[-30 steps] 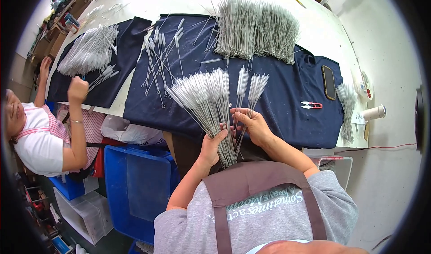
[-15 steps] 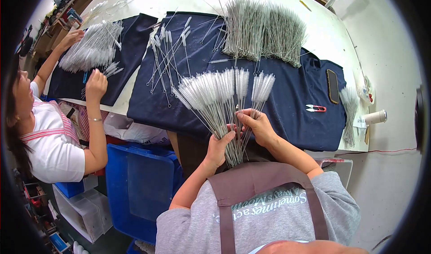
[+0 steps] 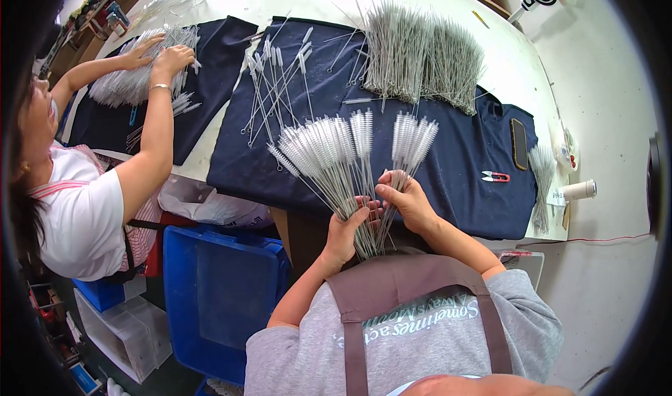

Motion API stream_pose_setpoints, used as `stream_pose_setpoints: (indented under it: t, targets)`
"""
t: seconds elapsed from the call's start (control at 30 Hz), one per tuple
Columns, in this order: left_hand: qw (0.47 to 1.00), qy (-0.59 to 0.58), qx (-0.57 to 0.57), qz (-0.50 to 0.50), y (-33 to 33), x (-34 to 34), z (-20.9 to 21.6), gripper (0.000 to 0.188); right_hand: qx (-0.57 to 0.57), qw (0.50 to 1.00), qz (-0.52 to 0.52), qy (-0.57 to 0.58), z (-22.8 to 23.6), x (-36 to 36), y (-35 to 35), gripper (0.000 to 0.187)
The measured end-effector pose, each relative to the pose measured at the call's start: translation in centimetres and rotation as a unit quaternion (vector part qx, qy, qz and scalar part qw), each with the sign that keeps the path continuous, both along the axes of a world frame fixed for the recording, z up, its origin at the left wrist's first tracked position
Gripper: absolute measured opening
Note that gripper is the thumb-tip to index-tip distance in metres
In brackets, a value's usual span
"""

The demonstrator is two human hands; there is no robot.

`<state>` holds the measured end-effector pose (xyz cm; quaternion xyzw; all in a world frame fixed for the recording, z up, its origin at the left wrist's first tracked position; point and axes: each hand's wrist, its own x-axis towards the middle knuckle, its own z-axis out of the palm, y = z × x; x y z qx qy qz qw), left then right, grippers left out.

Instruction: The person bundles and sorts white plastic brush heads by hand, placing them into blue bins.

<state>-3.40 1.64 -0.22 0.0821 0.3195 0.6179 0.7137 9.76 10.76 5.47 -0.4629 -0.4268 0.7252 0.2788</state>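
Observation:
My left hand (image 3: 345,229) is closed round the wire stems of a large fanned bunch of straw brushes (image 3: 318,147), their white bristle heads pointing away from me. In my right hand (image 3: 406,201) a smaller bunch of straw brushes (image 3: 414,142) is pinched by the stems, and a gap parts its heads from the larger bunch. Lower down, the stems of both bunches come together above my brown apron (image 3: 399,277). Beyond my hands, loose straw brushes (image 3: 269,81) lie scattered on dark blue cloth (image 3: 301,175).
Dense stacks of brushes (image 3: 420,56) stand at the back. Red-handled thread snips (image 3: 495,177), a phone (image 3: 519,144) and a white roll (image 3: 579,189) lie to the right. At left, a co-worker's hands (image 3: 171,58) touch another brush pile (image 3: 122,77). A blue bin (image 3: 224,305) stands below the table.
My right hand has shifted slightly right, widening the gap between the smaller bunch and the larger one. The co-worker's near hand has moved from the pile's front up onto the brushes.

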Motion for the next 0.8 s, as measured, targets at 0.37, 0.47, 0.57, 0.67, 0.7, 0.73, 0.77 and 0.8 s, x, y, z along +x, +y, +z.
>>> stream_pose_setpoints:
  t: [0.37, 0.47, 0.57, 0.67, 0.7, 0.73, 0.77, 0.8]
  targets:
    - [0.999, -0.011, 0.014, -0.026, 0.0, -1.7, 0.0, 0.026, -0.061, 0.997, -0.032, -0.015, 1.7, -2.7, -0.2, 0.018]
    - [0.999, -0.037, 0.0, -0.03, 0.1, -1.9, -0.5, 0.024, -0.034, 0.999, -0.031, -0.005, 1.4, -2.7, -0.3, 0.014]
    - [0.998, -0.036, -0.005, -0.044, 0.2, -2.0, -0.8, 0.024, -0.017, 0.999, -0.047, -0.008, 2.0, -3.0, -0.7, 0.017]
    - [0.998, -0.025, 0.013, -0.057, 0.4, -1.7, -1.5, 0.025, -0.013, 0.998, -0.058, -0.002, 1.3, -2.7, -0.7, 0.021]
    - [0.998, -0.01, 0.016, -0.056, 0.4, -1.4, -2.0, 0.025, 0.013, 0.999, -0.031, -0.014, 0.8, -2.4, -0.6, 0.021]
    - [0.998, 0.006, 0.019, -0.054, 0.7, -1.4, -1.8, 0.025, 0.039, 0.999, -0.004, -0.026, 0.8, -2.4, -0.5, 0.022]
    - [0.998, 0.005, 0.02, -0.058, 0.8, -1.4, -1.6, 0.025, 0.039, 0.999, -0.008, -0.027, 0.9, -2.4, -0.6, 0.022]
    - [0.998, -0.01, 0.014, -0.065, 0.8, -1.4, -1.3, 0.025, 0.02, 0.999, -0.03, -0.028, 1.2, -2.5, -0.7, 0.023]
